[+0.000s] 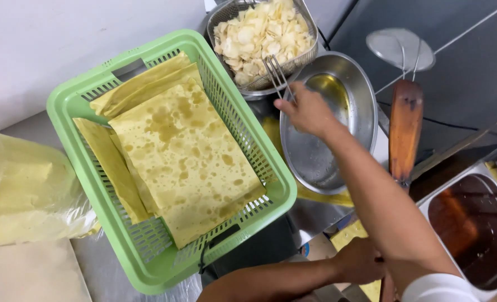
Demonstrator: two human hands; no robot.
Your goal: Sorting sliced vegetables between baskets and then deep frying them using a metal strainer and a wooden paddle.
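Observation:
My right hand (307, 109) reaches forward and is closed on the wire handle (275, 72) of a metal mesh basket (307, 56) full of pale fried chips (262, 36). The basket sits at the back, beside a steel bowl (360, 106) with some oil in it. My left hand (360, 260) is low in the view, its fingers curled by the lower end of a wooden-handled skimmer (405, 131); it seems to grip that handle. A green plastic basket (69, 103) to the left holds several thin yellow, brown-speckled sheets (187, 156).
A clear plastic bag (25, 196) of yellow sheets lies at the far left. A steel tray (472, 235) of dark oil stands at the lower right. The skimmer's round mesh head (399, 49) rests on the dark surface at the back right.

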